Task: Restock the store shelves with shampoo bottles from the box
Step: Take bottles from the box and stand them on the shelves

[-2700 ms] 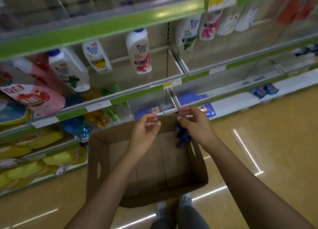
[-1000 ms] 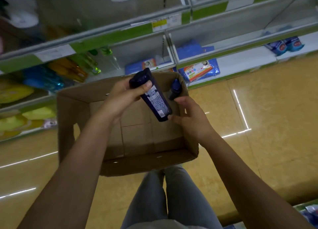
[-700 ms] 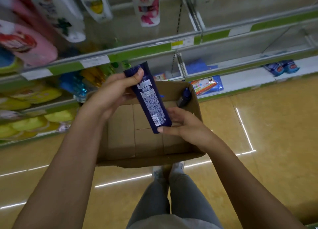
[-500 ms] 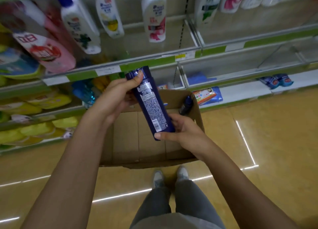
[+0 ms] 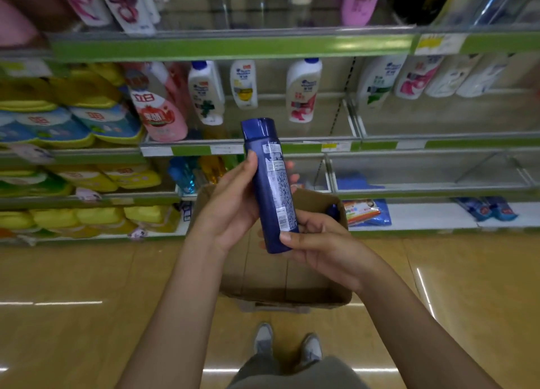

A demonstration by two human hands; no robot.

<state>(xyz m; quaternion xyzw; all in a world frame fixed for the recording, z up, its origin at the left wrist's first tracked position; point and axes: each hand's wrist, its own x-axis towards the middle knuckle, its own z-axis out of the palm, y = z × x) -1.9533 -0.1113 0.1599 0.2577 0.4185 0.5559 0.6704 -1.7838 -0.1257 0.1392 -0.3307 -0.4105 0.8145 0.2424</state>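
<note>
Your left hand [image 5: 233, 204] wraps the middle of the dark blue shampoo bottle [image 5: 270, 184], thumb on its front, while your right hand [image 5: 318, 242] pinches its bottom end. You hold the bottle nearly upright at frame center, cap up, label facing you. Below it sits the cardboard box [image 5: 292, 286], another dark bottle [image 5: 333, 212] in its far right corner. White bottles [image 5: 302, 90] line the shelf [image 5: 306, 147] behind.
</note>
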